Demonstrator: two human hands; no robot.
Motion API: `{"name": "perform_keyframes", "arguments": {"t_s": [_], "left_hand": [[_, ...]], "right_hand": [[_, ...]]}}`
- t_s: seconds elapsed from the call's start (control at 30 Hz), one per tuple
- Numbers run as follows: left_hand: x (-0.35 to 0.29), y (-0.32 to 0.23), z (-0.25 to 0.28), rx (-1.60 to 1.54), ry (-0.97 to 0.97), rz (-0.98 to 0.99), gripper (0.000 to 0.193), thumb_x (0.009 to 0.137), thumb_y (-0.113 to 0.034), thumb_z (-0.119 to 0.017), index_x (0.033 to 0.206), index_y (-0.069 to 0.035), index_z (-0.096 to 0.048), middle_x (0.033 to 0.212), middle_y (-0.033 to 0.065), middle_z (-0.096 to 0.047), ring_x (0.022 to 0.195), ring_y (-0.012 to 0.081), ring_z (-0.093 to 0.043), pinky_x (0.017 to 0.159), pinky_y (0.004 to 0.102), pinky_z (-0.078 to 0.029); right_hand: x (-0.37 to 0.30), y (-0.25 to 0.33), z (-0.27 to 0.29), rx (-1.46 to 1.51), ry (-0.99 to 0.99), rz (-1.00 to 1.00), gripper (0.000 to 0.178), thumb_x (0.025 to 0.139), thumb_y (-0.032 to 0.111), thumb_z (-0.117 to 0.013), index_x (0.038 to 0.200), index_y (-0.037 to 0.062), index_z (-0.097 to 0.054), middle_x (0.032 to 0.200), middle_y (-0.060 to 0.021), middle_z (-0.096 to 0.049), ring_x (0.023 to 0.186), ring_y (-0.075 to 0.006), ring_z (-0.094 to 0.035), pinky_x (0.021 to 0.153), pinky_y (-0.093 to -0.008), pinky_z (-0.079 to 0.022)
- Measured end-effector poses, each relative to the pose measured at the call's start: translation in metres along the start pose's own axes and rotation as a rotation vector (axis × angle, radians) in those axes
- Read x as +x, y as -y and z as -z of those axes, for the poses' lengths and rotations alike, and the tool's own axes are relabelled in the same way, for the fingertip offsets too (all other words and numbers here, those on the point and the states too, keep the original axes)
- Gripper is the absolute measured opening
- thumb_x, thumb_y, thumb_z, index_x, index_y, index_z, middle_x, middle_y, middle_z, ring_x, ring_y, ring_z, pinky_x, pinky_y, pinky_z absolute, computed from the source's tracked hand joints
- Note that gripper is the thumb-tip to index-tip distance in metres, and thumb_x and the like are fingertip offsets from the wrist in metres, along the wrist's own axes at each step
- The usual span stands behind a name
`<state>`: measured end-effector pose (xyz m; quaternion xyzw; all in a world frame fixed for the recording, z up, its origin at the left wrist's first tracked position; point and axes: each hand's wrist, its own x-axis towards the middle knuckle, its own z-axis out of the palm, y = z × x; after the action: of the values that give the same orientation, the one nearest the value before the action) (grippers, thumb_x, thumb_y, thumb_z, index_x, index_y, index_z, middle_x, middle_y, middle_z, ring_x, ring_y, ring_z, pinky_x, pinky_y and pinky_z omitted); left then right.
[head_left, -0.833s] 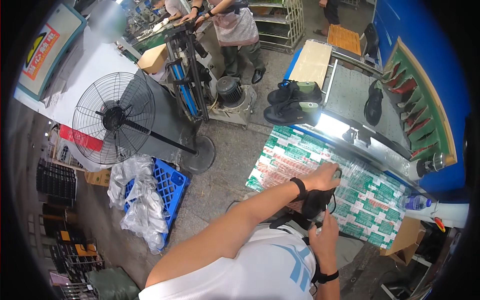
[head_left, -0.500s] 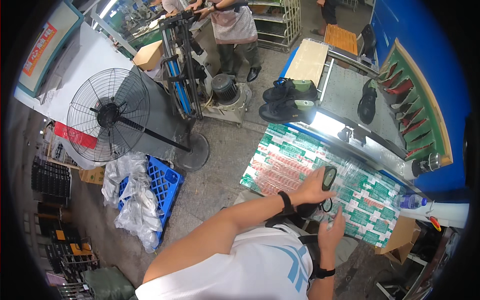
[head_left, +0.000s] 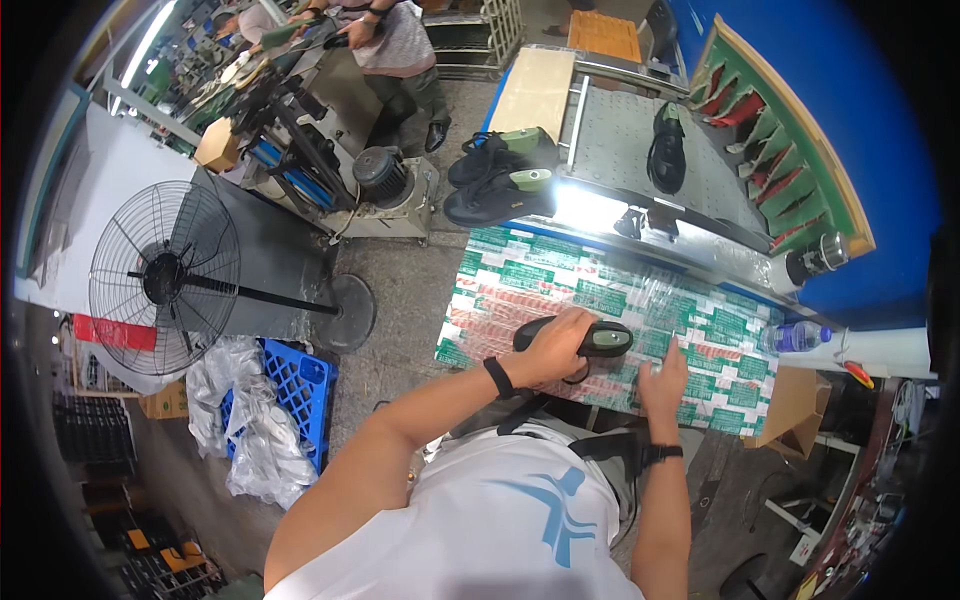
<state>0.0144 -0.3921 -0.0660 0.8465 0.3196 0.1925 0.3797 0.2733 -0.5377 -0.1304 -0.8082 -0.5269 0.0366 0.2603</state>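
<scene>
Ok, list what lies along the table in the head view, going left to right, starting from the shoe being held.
Left hand gripping a black shoe with green insole → right hand flat on the green-and-red patterned table cover → clear plastic bottle.

A black shoe (head_left: 580, 338) with a pale green insole lies on its side on the green-and-white patterned table cover (head_left: 520, 275), close to the cover's near edge, its opening facing the right end of the cover.
</scene>
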Motion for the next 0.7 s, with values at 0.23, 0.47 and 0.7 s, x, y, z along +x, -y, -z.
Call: {"name": "perform_keyframes", "arguments": {"t_s": [0.23,0.47,0.7], "left_hand": [[0.0,-0.003,0.011,-0.121,-0.157,0.03,0.055,0.081,-0.007,-0.089,0.134,-0.007,-0.072,0.118,0.0202,-0.072,0.113,0.0442,-0.071,0.096,0.0488,-0.059],[0.019,-0.033,0.126,-0.113,-0.063,0.141,0.066,0.074,-0.001,-0.097,0.135,-0.005,-0.073,0.126,0.0161,-0.074,0.118,0.0369,-0.074,0.104,0.0439,-0.058],[0.184,-0.063,0.268,0.142,-0.314,-0.147,0.066,0.072,0.003,-0.095,0.133,-0.006,-0.072,0.123,0.016,-0.075,0.116,0.0362,-0.073,0.103,0.0421,-0.057]], "right_hand": [[0.005,0.004,-0.011,-0.116,-0.124,0.089,0.09,0.083,0.019,-0.075,0.166,-0.0032,-0.048,0.116,-0.0199,-0.066,0.108,-0.0423,-0.064,0.101,-0.055,-0.049],[0.007,0.004,-0.011,-0.094,-0.132,0.079,0.089,0.082,0.018,-0.073,0.165,-0.0055,-0.049,0.116,-0.0193,-0.066,0.107,-0.0411,-0.064,0.1,-0.0539,-0.049],[0.004,0.001,-0.004,-0.089,-0.135,0.062,0.089,0.081,0.019,-0.073,0.164,-0.0054,-0.05,0.117,-0.0197,-0.066,0.106,-0.0404,-0.064,0.097,-0.0536,-0.05]]}}
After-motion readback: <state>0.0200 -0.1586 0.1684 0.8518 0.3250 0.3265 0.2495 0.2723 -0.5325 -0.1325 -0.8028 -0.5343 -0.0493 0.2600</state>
